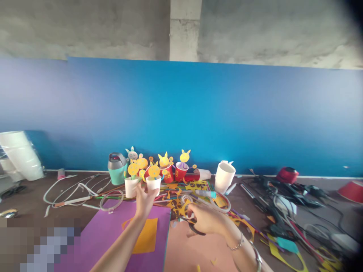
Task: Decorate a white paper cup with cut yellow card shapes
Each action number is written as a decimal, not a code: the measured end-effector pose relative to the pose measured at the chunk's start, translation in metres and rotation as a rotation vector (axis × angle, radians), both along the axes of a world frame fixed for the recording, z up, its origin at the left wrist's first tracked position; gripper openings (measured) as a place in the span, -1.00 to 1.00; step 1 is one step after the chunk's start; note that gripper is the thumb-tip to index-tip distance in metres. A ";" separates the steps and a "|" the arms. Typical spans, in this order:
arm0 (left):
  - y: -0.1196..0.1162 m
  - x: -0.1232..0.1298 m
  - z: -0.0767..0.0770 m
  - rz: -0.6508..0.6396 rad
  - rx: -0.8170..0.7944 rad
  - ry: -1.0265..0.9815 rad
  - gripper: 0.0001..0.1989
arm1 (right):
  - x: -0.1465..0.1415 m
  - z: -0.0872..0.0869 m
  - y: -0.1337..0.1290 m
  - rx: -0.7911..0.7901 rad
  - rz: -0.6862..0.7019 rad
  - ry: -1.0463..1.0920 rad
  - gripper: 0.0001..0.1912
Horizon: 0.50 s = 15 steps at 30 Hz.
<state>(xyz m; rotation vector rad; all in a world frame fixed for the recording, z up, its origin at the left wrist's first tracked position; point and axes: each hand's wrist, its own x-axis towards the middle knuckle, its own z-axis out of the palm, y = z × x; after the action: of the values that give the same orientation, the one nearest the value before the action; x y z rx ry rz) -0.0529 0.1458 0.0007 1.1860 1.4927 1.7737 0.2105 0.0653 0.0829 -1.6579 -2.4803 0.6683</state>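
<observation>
My left hand (145, 199) is closed around the lower part of a white paper cup (154, 182). A yellow paper animal face (154, 170) stands up out of that cup. Close on its left is a second white cup (131, 187) with another yellow face (133, 169). Black-handled scissors (196, 229) are in my right hand (208, 219), low over the pink sheet (184, 249); their blades are hard to make out. A purple sheet (96, 234) lies under my left forearm, with an orange-yellow paper piece (149, 236) on it.
Red cups (181, 173) with paper faces stand behind, beside a teal-and-grey container (117, 172). Yellow paper scraps (176, 202) and a glue tube (205, 193) litter the middle. A white mug (224, 176) stands right of centre. Cables (283, 204) tangle at right; a blue panel (181, 113) rises behind.
</observation>
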 end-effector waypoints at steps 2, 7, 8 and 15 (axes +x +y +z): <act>0.002 -0.002 -0.003 -0.012 -0.010 0.015 -0.36 | -0.002 0.000 -0.002 -0.035 -0.008 -0.001 -0.46; 0.002 -0.005 -0.007 -0.016 -0.008 0.061 -0.37 | -0.009 -0.003 -0.007 -0.097 -0.008 -0.036 -0.41; 0.001 -0.005 -0.008 -0.007 -0.012 0.076 -0.36 | -0.010 -0.004 -0.008 -0.088 -0.008 -0.046 -0.41; 0.003 -0.006 -0.016 0.039 -0.018 0.184 -0.41 | -0.022 -0.008 -0.017 -0.024 -0.047 -0.096 -0.37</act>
<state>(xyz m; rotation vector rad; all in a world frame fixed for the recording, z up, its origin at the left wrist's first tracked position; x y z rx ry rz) -0.0584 0.1493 -0.0148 1.3499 1.6423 1.7114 0.1889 0.0479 0.0749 -1.7922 -2.4979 0.6305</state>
